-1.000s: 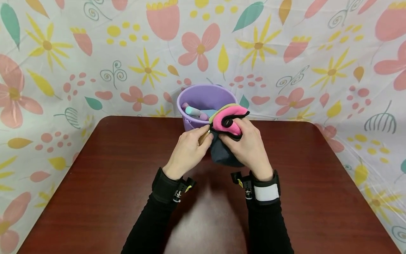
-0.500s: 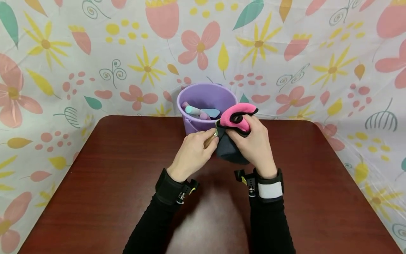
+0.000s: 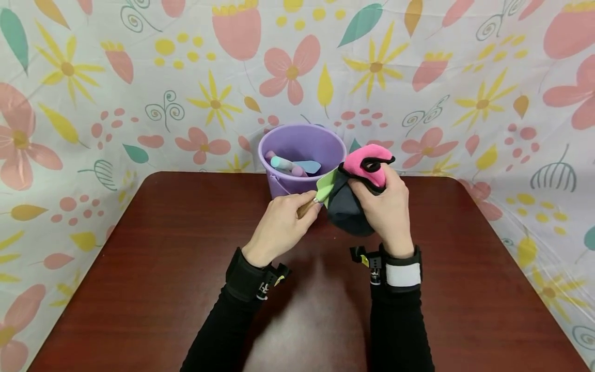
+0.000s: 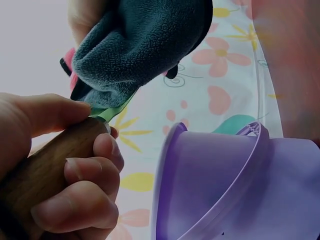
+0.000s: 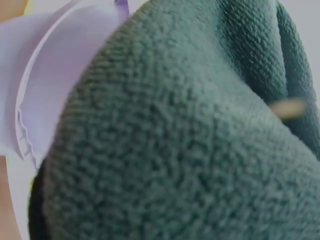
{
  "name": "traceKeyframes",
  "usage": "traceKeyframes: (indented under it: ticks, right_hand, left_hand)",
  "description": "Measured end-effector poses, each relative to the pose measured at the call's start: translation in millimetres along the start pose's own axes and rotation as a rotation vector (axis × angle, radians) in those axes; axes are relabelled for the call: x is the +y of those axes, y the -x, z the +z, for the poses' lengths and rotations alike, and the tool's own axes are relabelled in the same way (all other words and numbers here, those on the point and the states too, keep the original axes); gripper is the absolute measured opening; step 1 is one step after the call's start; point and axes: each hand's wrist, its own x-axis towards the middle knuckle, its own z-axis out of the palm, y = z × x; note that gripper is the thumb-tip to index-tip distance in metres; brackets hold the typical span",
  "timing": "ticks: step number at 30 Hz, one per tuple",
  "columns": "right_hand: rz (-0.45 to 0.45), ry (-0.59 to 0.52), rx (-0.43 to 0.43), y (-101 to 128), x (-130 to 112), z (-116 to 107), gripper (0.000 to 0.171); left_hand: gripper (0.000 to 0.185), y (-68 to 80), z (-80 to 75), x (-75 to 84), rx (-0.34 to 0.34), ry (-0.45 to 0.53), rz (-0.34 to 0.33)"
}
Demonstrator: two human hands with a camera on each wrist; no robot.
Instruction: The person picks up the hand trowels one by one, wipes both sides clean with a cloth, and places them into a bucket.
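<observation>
My left hand [image 3: 283, 222] grips the wooden handle [image 4: 45, 170] of a spatula whose light green blade [image 3: 327, 187] sticks out toward the right. My right hand [image 3: 383, 204] holds a bunched cloth [image 3: 348, 206], dark grey below and pink with black trim on top, against the blade's right side. In the left wrist view the grey cloth [image 4: 140, 45] wraps the green blade tip [image 4: 112, 111]. The right wrist view is filled by the grey cloth [image 5: 190, 140]. Just behind both hands stands a purple bucket [image 3: 302, 142].
The purple bucket [image 4: 220, 190] holds several pastel utensils [image 3: 290, 165]. It stands at the far edge of a dark red-brown table [image 3: 139, 258]. A flowered sheet [image 3: 139, 77] hangs behind and on both sides.
My right hand has slid the cloth to the right off the spatula, so the green blade now shows. My left hand has stayed nearly in place.
</observation>
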Motion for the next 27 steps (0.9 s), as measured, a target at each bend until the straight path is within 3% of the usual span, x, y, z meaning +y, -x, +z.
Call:
traceKeyframes:
  ticks: [6, 12, 27]
  right_hand:
    - [0.048, 0.02, 0.083, -1.8, 5.2, -4.9, 0.025]
    - [0.057, 0.024, 0.076, -2.7, 4.9, -5.1, 0.026]
    - [-0.149, 0.062, -0.044, -1.0, 1.7, 19.7, 0.027]
  left_hand:
    - [0.018, -2.0, 0.9, -0.4, -0.018, 0.019, 0.015]
    - [0.011, -0.1, 0.0, -1.5, -0.01, 0.014, -0.019]
    - [0.027, -2.8, -2.7, -1.6, 0.048, 0.004, -0.067]
